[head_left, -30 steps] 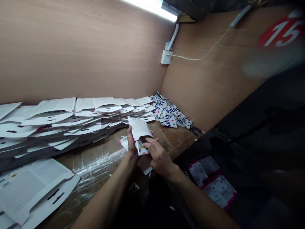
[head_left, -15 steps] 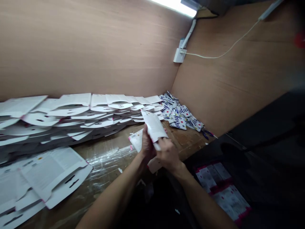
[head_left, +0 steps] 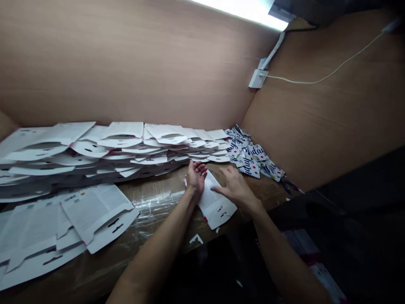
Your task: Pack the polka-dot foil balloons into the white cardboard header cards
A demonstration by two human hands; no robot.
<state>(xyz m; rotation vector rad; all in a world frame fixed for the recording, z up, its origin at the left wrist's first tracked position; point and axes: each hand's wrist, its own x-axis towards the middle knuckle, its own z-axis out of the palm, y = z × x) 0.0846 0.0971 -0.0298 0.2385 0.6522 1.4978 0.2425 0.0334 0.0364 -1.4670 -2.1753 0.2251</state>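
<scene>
Head view: white envelope [head_left: 215, 207] between left hand [head_left: 196, 182], fingers half-curled, and right hand [head_left: 236, 185], fingers wide.

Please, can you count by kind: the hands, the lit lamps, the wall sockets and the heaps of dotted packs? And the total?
Left hand and right hand: 2
Lit lamp: 1
Wall socket: 1
Heap of dotted packs: 1
Total: 5

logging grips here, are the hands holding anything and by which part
Nothing looks held: the left hand is open, palm up, the right hand also open, both by the white packet on the table. Whether either touches it is unclear.
</scene>
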